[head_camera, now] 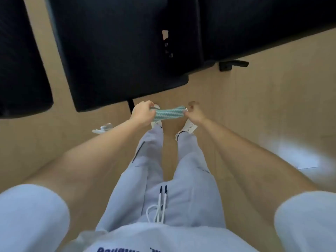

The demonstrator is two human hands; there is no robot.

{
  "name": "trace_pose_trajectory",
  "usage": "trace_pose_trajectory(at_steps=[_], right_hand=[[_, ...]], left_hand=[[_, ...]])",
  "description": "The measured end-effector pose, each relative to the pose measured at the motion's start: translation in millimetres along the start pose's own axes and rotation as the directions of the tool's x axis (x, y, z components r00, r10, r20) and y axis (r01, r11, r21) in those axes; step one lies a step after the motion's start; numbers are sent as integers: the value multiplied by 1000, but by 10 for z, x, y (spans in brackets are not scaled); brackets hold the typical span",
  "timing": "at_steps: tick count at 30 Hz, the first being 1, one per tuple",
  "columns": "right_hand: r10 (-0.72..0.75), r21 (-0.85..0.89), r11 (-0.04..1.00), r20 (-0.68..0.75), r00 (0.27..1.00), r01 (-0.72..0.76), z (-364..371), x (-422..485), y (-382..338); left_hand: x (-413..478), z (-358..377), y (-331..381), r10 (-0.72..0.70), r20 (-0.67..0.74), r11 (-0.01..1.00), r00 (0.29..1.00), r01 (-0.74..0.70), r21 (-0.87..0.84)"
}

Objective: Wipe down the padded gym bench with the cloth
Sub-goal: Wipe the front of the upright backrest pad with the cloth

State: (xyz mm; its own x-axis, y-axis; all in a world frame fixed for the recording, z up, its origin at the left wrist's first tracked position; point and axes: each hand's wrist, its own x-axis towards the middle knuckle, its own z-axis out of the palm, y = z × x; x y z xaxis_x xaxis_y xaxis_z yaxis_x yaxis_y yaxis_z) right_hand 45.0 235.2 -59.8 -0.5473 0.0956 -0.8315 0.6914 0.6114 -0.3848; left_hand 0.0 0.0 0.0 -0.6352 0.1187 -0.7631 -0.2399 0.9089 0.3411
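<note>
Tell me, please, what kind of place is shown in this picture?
Probably a gym or home workout room. A black padded bench stands on a smooth tan floor, with another black pad beside it, and the person wears sweatpants and white sneakers.

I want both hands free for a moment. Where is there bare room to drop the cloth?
The near bench pad in front of the cloth is bare, and so is the floor to the right of the feet. The floor on the left holds a small clear object.

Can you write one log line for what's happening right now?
left hand: holds cloth | right hand: holds cloth | cloth: stretched, off bench | wiping: not started
</note>
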Motion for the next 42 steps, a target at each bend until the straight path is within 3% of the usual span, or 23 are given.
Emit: trace_pose_trajectory(at_steps=[4, 6, 8, 10, 14, 18, 22, 24, 27, 30, 34, 39, 42], right_hand=[[8, -168, 986, 77, 997, 5, -43, 175, -151], [6, -232, 972, 118, 993, 22, -12, 242, -182], [11, -225, 974, 116, 993, 15, 29, 294, -184], [-4, -221, 975, 49, 999, 14, 52, 324, -196], [-45, -229, 973, -6, 999, 42, 51, 312, -221], [-12, 26, 1000, -32, 999, 13, -5, 168, -214], [79, 348, 936, -91, 993, -43, -257, -230, -313], [63, 438, 899, -102, 993, -12, -432, -487, -355], [-19, 552, 833, -42, 999, 39, -683, -874, -415], [-83, 551, 831, -16, 996, 78, -1019, -1260, -489], [-202, 522, 827, -68, 977, 208, -1464, -1752, -600], [-318, 444, 798, -263, 911, 407, -1857, -2208, -706], [-380, 357, 785, -367, 849, 506, -2057, -2466, -780]], left_hand=[[125, 47, -21, -145, 26, 962, 989, 134, 238], [154, 76, 25, -136, 71, 945, 988, 108, 309], [225, 113, 25, -138, 96, 976, 986, 119, 181], [275, 139, 1, -157, 83, 979, 984, 166, -118], [211, 110, 58, -165, 56, 858, 985, 172, -485], [80, 46, 156, -165, 170, 766, 971, 235, -598], [-218, -143, 407, -158, 185, 667, 970, 243, -704], [-400, -268, 597, -104, 170, 586, 980, 199, -785], [-650, -448, 869, -22, 121, 587, 992, 110, -802], [-915, -659, 1186, 61, 26, 615, 998, -17, -789], [-1273, -931, 1592, 151, -130, 569, 980, -193, -800], [-1591, -1231, 2038, 359, -245, 596, 900, -424, -683], [-1769, -1405, 2350, 554, -240, 612, 797, -585, -532]])
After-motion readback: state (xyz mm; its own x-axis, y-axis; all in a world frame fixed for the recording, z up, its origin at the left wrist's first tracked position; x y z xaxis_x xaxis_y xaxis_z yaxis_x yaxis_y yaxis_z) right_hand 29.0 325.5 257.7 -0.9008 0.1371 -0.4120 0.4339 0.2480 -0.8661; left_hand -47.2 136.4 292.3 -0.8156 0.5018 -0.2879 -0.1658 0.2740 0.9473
